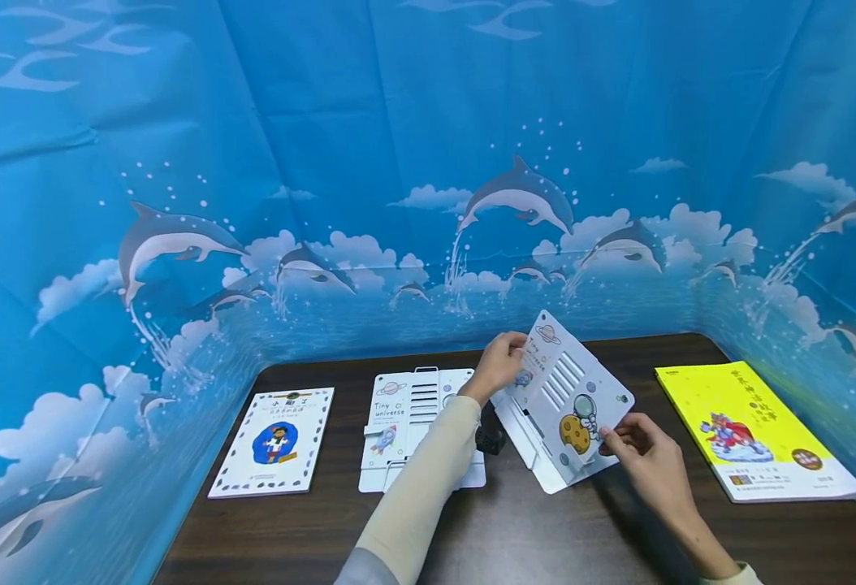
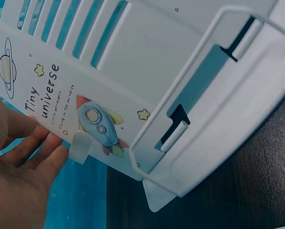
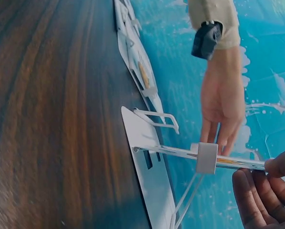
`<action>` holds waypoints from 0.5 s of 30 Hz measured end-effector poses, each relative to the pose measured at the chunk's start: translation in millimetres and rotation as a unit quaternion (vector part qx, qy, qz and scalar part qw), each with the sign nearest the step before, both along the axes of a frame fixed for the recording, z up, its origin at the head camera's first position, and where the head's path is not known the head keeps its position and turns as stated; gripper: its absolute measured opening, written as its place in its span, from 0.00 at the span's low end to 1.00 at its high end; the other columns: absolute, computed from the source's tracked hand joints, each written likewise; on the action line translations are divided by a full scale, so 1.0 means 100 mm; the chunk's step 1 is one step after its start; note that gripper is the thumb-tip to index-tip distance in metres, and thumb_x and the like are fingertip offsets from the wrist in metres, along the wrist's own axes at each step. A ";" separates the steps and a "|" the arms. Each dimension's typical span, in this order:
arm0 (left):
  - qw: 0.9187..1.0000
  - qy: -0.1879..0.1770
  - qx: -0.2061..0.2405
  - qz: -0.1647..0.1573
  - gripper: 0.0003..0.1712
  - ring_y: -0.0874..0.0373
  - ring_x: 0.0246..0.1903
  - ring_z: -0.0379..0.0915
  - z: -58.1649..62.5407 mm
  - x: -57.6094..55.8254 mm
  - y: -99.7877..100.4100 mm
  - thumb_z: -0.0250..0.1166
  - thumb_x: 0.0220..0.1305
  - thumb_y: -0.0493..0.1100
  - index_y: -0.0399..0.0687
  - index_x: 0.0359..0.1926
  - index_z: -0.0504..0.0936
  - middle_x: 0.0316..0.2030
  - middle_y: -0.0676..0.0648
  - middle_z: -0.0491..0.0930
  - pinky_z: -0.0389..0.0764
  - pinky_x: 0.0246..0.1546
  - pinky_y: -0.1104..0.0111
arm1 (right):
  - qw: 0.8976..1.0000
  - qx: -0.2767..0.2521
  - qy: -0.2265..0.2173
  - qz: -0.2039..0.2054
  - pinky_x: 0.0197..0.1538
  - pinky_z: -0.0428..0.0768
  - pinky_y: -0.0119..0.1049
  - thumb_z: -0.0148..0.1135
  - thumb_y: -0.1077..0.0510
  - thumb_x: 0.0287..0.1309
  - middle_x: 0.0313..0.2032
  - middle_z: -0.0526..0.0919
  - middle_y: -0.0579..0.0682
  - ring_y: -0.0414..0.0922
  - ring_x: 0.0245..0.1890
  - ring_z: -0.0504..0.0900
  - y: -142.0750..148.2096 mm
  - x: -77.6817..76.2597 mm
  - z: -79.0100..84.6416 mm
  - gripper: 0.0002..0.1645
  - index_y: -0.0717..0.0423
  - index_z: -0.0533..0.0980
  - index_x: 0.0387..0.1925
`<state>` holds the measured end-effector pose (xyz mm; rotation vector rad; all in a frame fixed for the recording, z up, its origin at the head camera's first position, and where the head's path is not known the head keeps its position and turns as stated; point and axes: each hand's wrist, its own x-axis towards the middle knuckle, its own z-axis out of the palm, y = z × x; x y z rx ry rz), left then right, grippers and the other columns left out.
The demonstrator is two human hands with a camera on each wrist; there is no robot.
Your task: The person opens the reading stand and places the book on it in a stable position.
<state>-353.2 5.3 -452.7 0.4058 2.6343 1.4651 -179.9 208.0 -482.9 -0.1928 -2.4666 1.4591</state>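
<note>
Both hands hold a white metal book stand (image 1: pixel 545 357), printed with "Tiny universe", a rocket and an astronaut. Its slotted panel (image 2: pixel 147 57) is tilted up from the base plate (image 3: pixel 154 191), which lies on the table. At the panel's left edge, my left hand (image 1: pixel 499 362) grips it by the fingers, partly hidden behind it in the head view. My right hand (image 1: pixel 650 463) pinches the lower right edge between thumb and fingers. Beside the rocket print sits a small white clip (image 2: pixel 79 147). A wire support (image 2: pixel 180 86) crosses the panel's lower part.
A second, matching stand (image 1: pixel 391 406) lies flat to the left, partly behind the left forearm. Farther left is a white picture book (image 1: pixel 304 431); a yellow book (image 1: pixel 757 406) lies at the right. A blue dolphin-print curtain (image 1: pixel 369 195) surrounds the dark wooden table (image 1: pixel 530 536).
</note>
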 end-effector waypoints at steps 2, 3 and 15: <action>1.000 0.007 0.000 0.005 0.18 0.62 0.46 0.74 -0.01 -0.01 -0.03 0.49 0.76 0.42 0.53 0.62 0.75 0.53 0.52 0.77 0.77 0.50 0.64 | 1.000 0.013 0.009 -0.014 0.37 0.79 0.19 0.64 0.49 0.63 0.42 0.84 0.58 0.43 0.34 0.86 0.03 -0.02 0.00 0.20 0.58 0.75 0.50; 1.000 0.011 -0.001 0.006 0.17 0.62 0.46 0.75 -0.02 -0.01 -0.04 0.49 0.76 0.41 0.53 0.61 0.75 0.52 0.52 0.77 0.78 0.50 0.64 | 0.999 0.021 0.013 -0.022 0.37 0.79 0.19 0.64 0.50 0.63 0.42 0.84 0.58 0.44 0.34 0.85 0.05 -0.04 0.00 0.19 0.58 0.75 0.49; 0.998 0.042 0.033 0.026 0.11 0.60 0.39 0.77 -0.09 -0.03 -0.27 0.63 0.67 0.38 0.46 0.49 0.79 0.41 0.49 0.80 0.81 0.40 0.69 | 0.995 0.075 0.033 -0.049 0.33 0.73 0.17 0.63 0.53 0.65 0.46 0.83 0.63 0.51 0.40 0.80 0.33 -0.37 0.02 0.20 0.62 0.75 0.51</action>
